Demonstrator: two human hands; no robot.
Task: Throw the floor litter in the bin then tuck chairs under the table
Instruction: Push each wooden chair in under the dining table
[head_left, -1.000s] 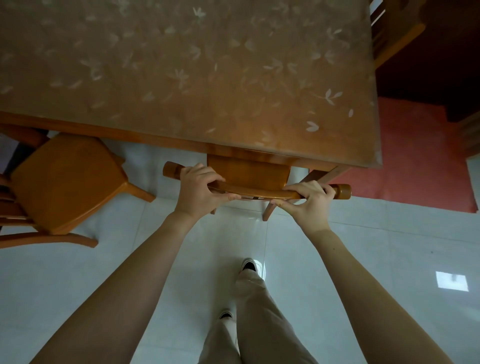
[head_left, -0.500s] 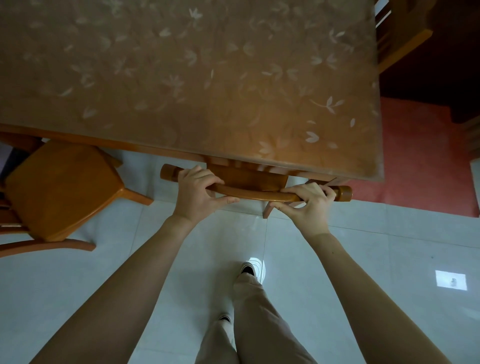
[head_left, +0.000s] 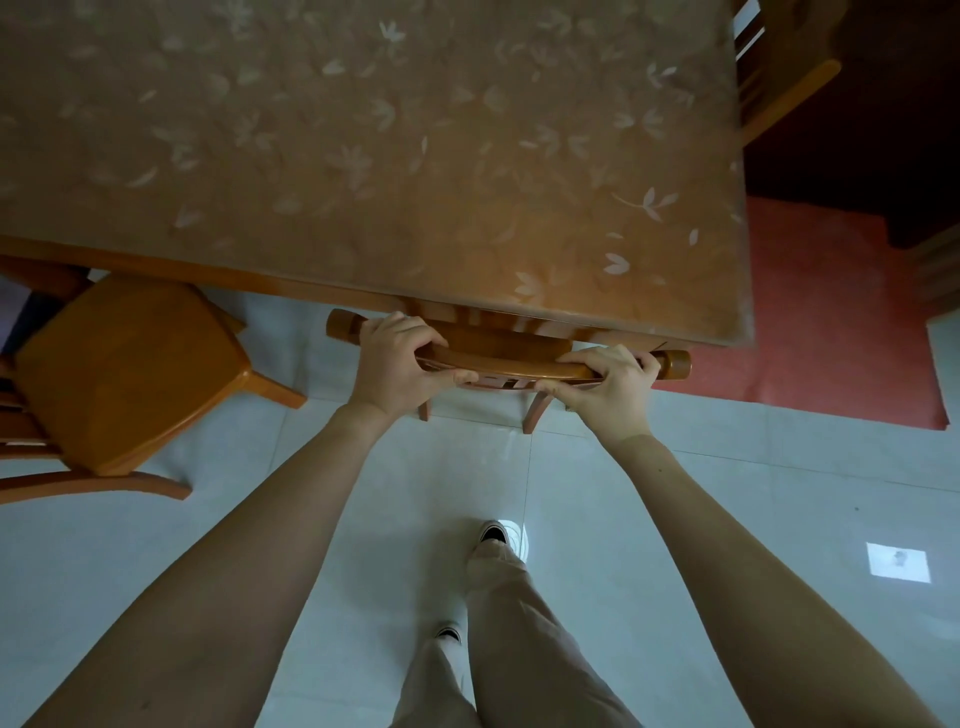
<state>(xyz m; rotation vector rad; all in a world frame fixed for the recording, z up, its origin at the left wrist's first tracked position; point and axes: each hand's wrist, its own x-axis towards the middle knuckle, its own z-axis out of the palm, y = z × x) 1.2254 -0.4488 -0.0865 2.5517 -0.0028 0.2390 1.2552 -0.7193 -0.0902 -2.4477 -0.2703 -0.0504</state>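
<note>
No readable text or brand anywhere. Left hand (head_left: 395, 358) and right hand (head_left: 605, 387) both wrapped tight round the curved top rail of the chair (head_left: 511, 361), mid frame; glossy orange-brown wood with rounded ends. Its seat is hidden under the desk (head_left: 363, 156), only rail, slats and two legs show. Desk: wood under a translucent cover printed with pale leaves. Second chair (head_left: 130, 364) at left, squarish seat fully out. Floor (head_left: 727, 493) shiny pale tile; red mat (head_left: 821, 312) at right.
</note>
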